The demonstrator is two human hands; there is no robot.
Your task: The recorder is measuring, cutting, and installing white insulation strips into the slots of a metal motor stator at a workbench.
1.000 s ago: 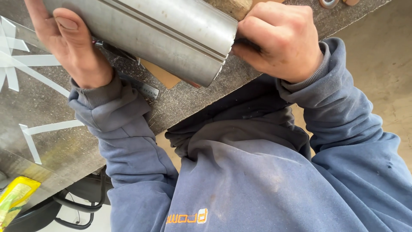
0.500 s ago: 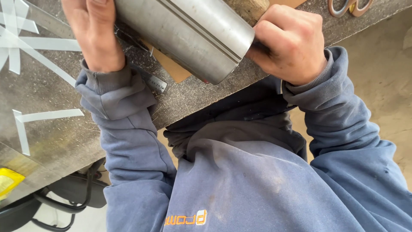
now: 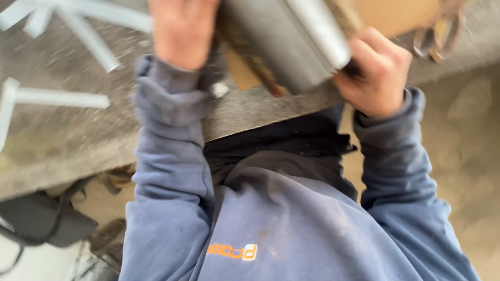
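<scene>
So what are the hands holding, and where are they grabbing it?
Both hold a grey metal pipe over the workbench. The right hand grips its near open end. The left hand is on its side further along, though blur hides the exact grip.

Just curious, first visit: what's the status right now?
Left hand on metal tube. Right hand grips its near end. Tube over worktable. Nothing blocking.

We see the whole frame smeared by motion blur. The top edge cuts off our left hand (image 3: 182, 31) above the knuckles, so its fingers stay out of sight. The grey metal tube (image 3: 291, 41) also runs off the top, its far end unseen. Our right hand (image 3: 375, 73) covers the tube's near rim, and whatever it pinches there is hidden. The metal loops (image 3: 437, 31) on the bench (image 3: 78, 135) are too blurred to identify.
</scene>
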